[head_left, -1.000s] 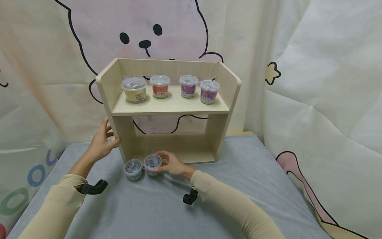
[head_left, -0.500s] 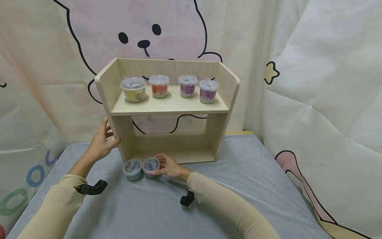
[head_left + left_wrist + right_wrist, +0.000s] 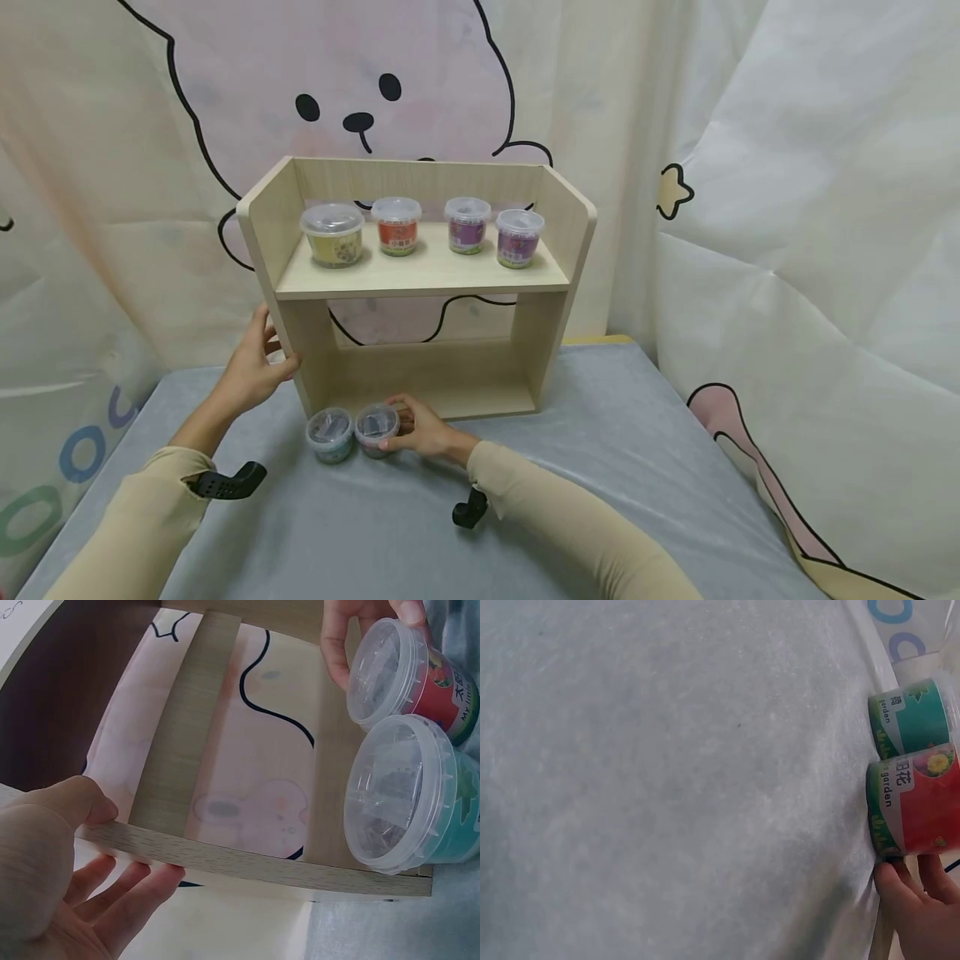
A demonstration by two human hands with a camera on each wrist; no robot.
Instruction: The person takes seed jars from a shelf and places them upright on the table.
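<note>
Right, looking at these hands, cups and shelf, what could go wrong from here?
The right hand holds the red cup close beside the teal cup, so a sideways nudge could knock the teal one askew.

The left hand grips the side of the shelf unit; a tug might shift it and topple the lidded cups standing above.

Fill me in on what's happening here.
A person's right grip holds a red-labelled tub beside a teal-labelled tub, both in front of a wooden shelf on a blue-grey table. The left grip pinches the shelf's left panel. Four more lidded tubs stand on its upper board.
</note>
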